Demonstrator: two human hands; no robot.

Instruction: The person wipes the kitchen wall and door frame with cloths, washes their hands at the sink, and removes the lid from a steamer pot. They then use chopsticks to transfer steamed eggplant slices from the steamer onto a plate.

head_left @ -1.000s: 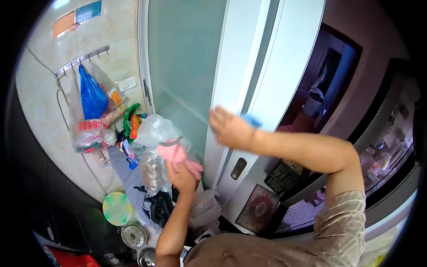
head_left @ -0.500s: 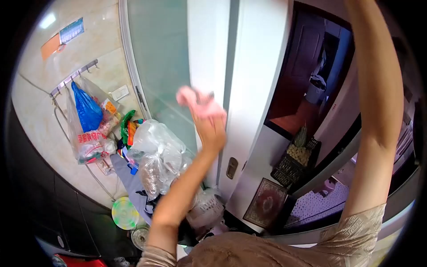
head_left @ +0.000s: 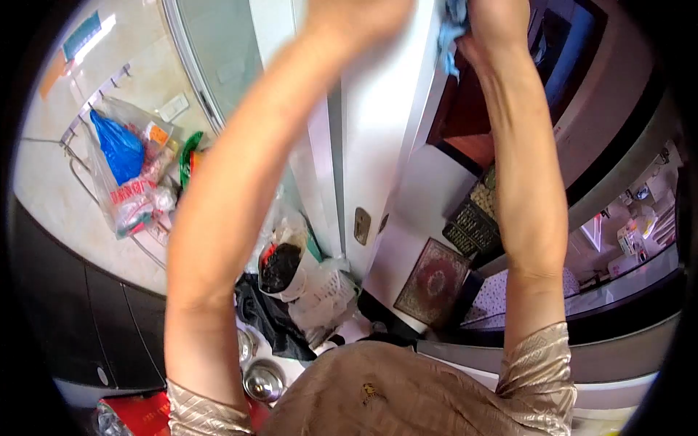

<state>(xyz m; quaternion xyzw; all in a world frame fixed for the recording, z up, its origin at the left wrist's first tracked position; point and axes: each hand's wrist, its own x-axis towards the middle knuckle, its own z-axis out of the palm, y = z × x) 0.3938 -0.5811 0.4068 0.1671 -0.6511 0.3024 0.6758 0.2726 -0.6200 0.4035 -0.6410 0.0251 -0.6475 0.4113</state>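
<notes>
Both my arms reach up to the top of the view. My left hand [head_left: 360, 18] is smeared by motion in front of the white sliding door [head_left: 374, 123], its fingers beyond the top edge, so what it holds does not show. To its right, my right hand [head_left: 500, 29] is closed on a crumpled light blue cloth [head_left: 452, 40], which hangs beside the door's edge. Lower on the door is a metal recessed handle [head_left: 361, 225]. The frosted glass panel [head_left: 225, 58] stands to the left.
Plastic bags hang from wall hooks on the left, one of them blue [head_left: 120, 149]. Below the door are a bin with a black bag [head_left: 282, 267] and a metal pot lid [head_left: 264, 381]. A patterned mat [head_left: 434, 282] and a black crate [head_left: 472, 227] lie right.
My left hand, which held a pink cloth against the glass side, has risen; the cloth is out of sight. My right hand has come down into view with the blue cloth. The view has shifted.
</notes>
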